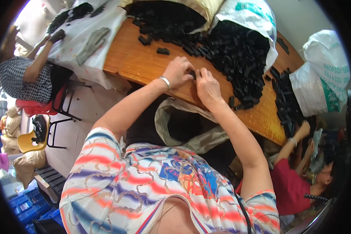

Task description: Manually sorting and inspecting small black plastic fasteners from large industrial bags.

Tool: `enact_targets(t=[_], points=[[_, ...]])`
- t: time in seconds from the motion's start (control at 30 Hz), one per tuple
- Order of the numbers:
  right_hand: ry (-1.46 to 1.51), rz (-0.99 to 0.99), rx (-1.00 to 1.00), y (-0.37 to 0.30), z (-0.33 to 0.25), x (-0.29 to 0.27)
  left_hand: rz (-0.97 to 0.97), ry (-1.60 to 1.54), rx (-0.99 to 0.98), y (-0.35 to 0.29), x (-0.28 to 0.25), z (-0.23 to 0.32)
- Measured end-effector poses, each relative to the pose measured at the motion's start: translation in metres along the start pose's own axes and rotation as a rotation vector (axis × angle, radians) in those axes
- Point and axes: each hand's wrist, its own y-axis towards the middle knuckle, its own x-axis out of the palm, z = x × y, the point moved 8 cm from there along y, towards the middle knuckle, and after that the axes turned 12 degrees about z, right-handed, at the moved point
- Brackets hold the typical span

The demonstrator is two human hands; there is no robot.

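Over the front edge of the wooden table [140, 64], my left hand [178, 73] and my right hand [208, 87] meet with fingers closed. Pinched between their fingertips is a small black piece [192, 74], mostly hidden by the fingers. Beyond both hands spreads a large heap of similar short black pieces [238, 58]. A single loose black piece [163, 51] lies apart from the heap, past my left hand. Below the hands, in front of my lap, an open beige sack [162, 121] gapes with a dark inside.
A paper sack [206, 9] and a white sack [257, 17] spill black pieces onto the table. Another white sack [319, 74] stands at the right. At left, a person [25, 78] works beside a grey glove [93, 45]; a person in red [290, 185] works at right.
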Motion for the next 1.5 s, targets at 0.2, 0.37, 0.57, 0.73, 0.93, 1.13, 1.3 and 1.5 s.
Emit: enact_targets(t=[0.2,0.37,0.57,0.73,0.93,1.13,1.3,1.5], points=[[0.253,-0.092,0.229,-0.041,-0.018,-0.045,-0.172,-0.065,0.109,0.004,-0.037,-0.004],[0.425,-0.134,0.286,-0.087,-0.046,-0.063,0.237,0.635,-0.104,0.007,-0.085,-0.08],[0.258,-0.004,0.495,-0.102,0.019,-0.099,0.111,0.548,-0.332,0.026,-0.09,-0.129],[0.07,0.038,0.628,-0.11,0.066,-0.109,0.044,0.507,-0.267,0.038,-0.062,-0.123],[0.036,0.058,0.63,-0.106,0.077,-0.098,0.112,0.362,-0.063,0.025,-0.028,-0.067],[0.036,-0.001,0.635,-0.094,0.071,-0.088,0.104,0.251,-0.003,-0.002,-0.007,-0.003],[0.135,-0.029,0.646,-0.087,0.063,-0.082,0.142,0.18,-0.037,-0.017,-0.005,0.027],[0.229,-0.084,0.653,-0.086,0.063,-0.075,0.216,0.138,0.046,-0.017,-0.014,0.033]])
